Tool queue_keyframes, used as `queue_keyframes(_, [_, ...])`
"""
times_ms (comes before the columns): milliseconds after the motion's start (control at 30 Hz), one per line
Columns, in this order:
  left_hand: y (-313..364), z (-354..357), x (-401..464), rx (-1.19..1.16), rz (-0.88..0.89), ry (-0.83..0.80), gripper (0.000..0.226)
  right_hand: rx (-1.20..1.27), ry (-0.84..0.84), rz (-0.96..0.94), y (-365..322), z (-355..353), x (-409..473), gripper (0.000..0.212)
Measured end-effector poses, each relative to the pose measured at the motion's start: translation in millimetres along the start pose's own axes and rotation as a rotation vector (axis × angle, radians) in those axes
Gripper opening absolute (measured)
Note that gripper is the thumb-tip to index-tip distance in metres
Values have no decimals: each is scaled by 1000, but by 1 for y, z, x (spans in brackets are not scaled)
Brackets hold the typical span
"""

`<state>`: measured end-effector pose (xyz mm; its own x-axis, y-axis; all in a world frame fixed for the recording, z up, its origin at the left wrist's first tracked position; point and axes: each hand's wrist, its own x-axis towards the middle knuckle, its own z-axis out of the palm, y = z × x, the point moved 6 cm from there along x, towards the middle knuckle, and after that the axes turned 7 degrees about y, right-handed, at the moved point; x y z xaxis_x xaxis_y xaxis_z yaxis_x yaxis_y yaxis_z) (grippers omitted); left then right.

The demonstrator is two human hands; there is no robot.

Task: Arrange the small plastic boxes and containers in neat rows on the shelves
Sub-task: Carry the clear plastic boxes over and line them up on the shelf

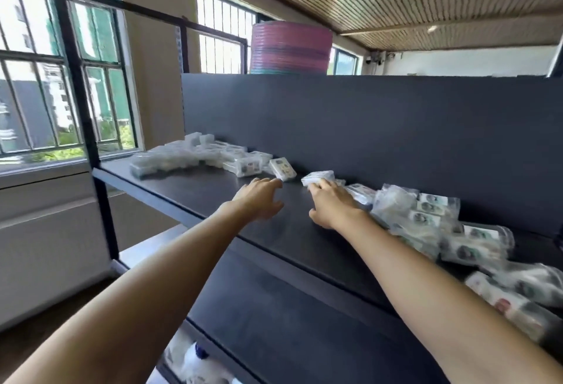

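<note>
Both my arms reach out over the dark shelf (274, 231), whose front edge runs diagonally from upper left down to lower right. A broad bare strip of shelf lies between that edge and the boxes, which sit along the dark back panel (365, 124). At the left end the shelf stops at a black upright post (79, 79) by the barred window (30, 63).

A row of clear small boxes (195, 156) stands at the far left. One labelled box (283, 169) sits tilted at the row's near end. To the right lies a loose heap of bagged packs (426, 219), spilling toward the front edge. Their labels show coloured patches, but the writing is too blurred to read.

My left hand (259, 201) is extended palm down, fingers straight and relaxed, fingertips just short of the tilted box, gripping nothing. My right hand (332, 204) reaches to a small white box (316, 178) in the gap between row and heap, fingers curled over its near side, holding it on the shelf. A stack of pink basins (289, 48) rises behind the panel.
</note>
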<state>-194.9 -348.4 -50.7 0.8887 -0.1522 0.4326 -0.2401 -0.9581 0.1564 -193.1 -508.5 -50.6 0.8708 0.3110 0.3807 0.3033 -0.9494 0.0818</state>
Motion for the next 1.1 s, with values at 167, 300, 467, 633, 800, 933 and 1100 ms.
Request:
queue_keyframes(167, [-25,25,54,-19,108,3,54,-58,58,129,10,19,47,47])
queue_keyframes(300, [-48,38,99,-49,174,4,54,-102,85,191,13,30,83,55])
queue_keyframes(467, [-67,57,144,-104,206,26,61,-136,58,325,23,53,112,63])
queue_keyframes(633, [-70,85,169,-176,242,-19,65,-219,103,435,23,70,120,51])
queue_keyframes(800, [-63,96,167,-305,290,116,58,-217,160,447,19,75,121,58])
queue_keyframes(933, [-62,93,168,-373,311,164,59,-233,224,464,19,72,114,66])
queue_keyframes(1100, [-59,93,167,-393,352,149,78,-263,266,493,13,67,108,62])
